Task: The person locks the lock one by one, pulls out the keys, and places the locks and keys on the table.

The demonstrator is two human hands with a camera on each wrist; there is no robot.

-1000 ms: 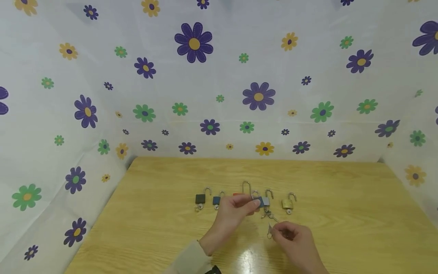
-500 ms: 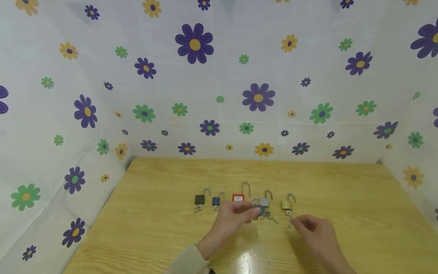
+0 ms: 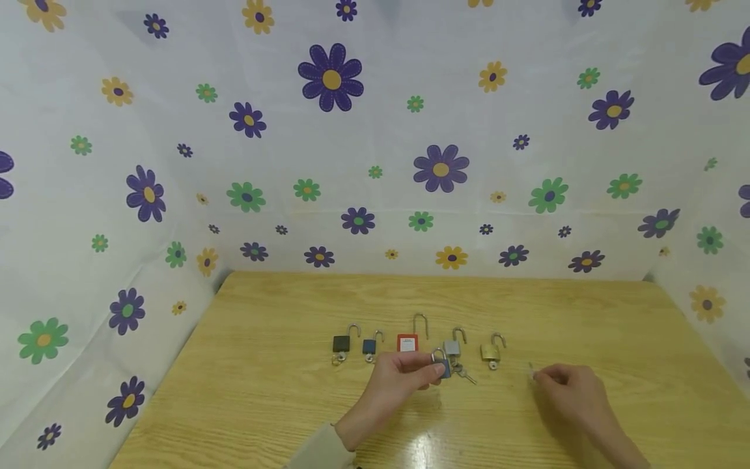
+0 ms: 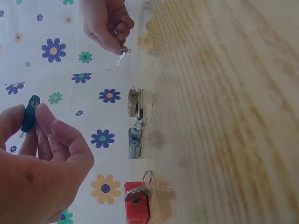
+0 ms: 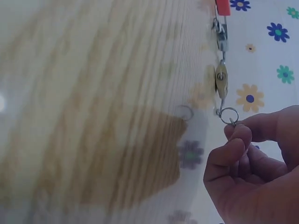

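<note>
Blue-bodied and small, a padlock [image 3: 442, 365] sits pinched between the thumb and fingertips of the left hand [image 3: 401, 371], raised a little above the wooden table [image 3: 586, 312] just in front of the row of locks. From the left wrist view the same blue padlock [image 4: 29, 114] shows edge-on, its body clamped by the curled fingers [image 4: 56, 135].

The right hand [image 3: 571, 384] hovers off to the right, well apart from the left, and pinches a small key [image 3: 531, 371] on a ring — the ring [image 5: 229, 115] shows clearly between thumb and forefinger in the right wrist view, and the key [image 4: 120, 57] dangles from the fingers in the left wrist view.

Behind the hands a line of open padlocks lies on the table: a black one [image 3: 342, 343], a smaller dark blue one [image 3: 369, 346], a red one [image 3: 407, 341] with a tall shackle, a grey one [image 3: 452, 346] with keys [image 3: 463, 372] beside it, and a brass one [image 3: 491, 352] — nearest the right hand. A flower-printed cloth [image 3: 375, 143] hangs behind and beside the table.
</note>
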